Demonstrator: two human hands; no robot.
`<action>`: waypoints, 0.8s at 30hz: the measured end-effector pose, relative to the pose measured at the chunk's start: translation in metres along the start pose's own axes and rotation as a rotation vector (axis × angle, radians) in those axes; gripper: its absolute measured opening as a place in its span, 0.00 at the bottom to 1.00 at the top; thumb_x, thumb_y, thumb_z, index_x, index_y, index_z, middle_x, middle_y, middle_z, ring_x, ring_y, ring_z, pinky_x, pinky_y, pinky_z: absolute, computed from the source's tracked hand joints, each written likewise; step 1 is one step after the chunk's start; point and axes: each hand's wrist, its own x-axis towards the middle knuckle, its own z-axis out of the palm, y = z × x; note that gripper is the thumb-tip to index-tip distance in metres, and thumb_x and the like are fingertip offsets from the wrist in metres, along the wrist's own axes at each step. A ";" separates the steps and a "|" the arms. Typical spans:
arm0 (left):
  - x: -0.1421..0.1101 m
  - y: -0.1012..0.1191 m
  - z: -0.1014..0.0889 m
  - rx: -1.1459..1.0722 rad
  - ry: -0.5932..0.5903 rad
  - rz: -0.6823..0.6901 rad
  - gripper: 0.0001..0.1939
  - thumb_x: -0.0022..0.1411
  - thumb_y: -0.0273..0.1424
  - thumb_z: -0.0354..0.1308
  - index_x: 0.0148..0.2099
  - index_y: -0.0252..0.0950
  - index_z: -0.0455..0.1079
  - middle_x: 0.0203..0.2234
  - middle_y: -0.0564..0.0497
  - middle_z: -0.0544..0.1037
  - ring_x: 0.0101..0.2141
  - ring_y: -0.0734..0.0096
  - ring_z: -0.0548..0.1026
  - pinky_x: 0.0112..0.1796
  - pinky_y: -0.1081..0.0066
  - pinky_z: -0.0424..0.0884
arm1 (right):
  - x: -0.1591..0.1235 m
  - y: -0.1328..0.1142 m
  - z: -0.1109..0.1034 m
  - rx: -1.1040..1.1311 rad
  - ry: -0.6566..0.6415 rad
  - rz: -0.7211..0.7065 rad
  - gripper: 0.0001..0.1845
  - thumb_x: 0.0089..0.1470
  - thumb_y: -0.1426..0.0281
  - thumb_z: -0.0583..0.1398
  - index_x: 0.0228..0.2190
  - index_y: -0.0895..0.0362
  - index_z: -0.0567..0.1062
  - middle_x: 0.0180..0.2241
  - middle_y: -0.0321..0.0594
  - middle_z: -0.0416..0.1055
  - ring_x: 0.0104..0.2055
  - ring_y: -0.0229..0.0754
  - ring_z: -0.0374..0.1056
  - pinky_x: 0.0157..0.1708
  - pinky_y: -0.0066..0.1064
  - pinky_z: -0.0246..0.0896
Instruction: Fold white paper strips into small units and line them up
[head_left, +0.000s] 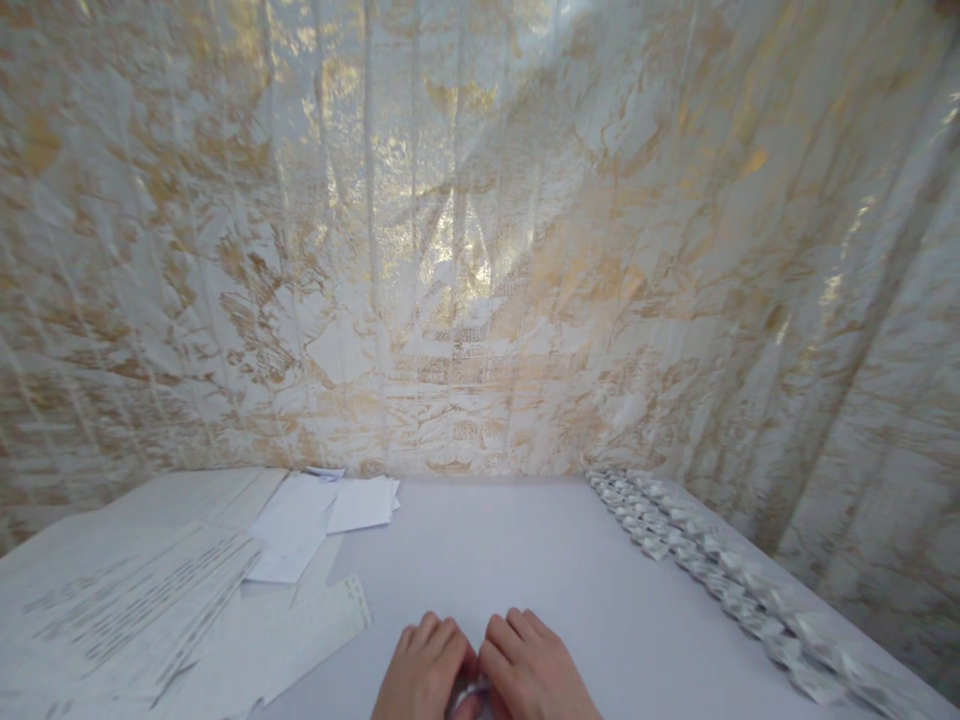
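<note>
My left hand [424, 665] and my right hand [531, 664] are close together at the bottom middle, just above the white table [480, 560]. Both have their fingers curled inward and their tips nearly meeting. Between them shows a small whitish edge [471, 690] of something pinched there. Most of it is hidden behind the fingers, so its kind cannot be made out.
Printed paper sheets [142, 610] overlap on the left, with blank white paper pieces [296, 525] and a smaller paper stack [364, 504] behind. Rows of small folded grey-white pieces [720, 585] line the right edge. A gold-patterned curtain [465, 240] hangs behind.
</note>
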 end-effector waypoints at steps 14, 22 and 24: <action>-0.002 0.010 -0.010 -0.003 0.059 -0.086 0.05 0.60 0.26 0.56 0.33 0.35 0.74 0.36 0.47 0.77 0.42 0.58 0.70 0.42 0.61 0.60 | 0.010 0.007 -0.038 0.727 -0.193 0.608 0.07 0.48 0.79 0.68 0.23 0.56 0.80 0.33 0.37 0.72 0.42 0.45 0.65 0.47 0.35 0.55; 0.000 0.011 -0.003 -0.004 0.077 -0.146 0.04 0.55 0.24 0.55 0.32 0.36 0.70 0.37 0.48 0.74 0.43 0.58 0.68 0.43 0.61 0.58 | 0.013 0.001 -0.039 0.621 -0.233 0.616 0.06 0.47 0.79 0.66 0.26 0.57 0.78 0.36 0.39 0.71 0.45 0.47 0.63 0.48 0.37 0.54; 0.000 0.012 -0.005 -0.033 0.070 -0.171 0.03 0.54 0.24 0.56 0.32 0.37 0.69 0.38 0.49 0.74 0.44 0.57 0.68 0.44 0.61 0.57 | 0.014 0.001 -0.041 0.614 -0.245 0.615 0.06 0.47 0.79 0.65 0.26 0.56 0.77 0.38 0.40 0.70 0.45 0.48 0.63 0.48 0.38 0.53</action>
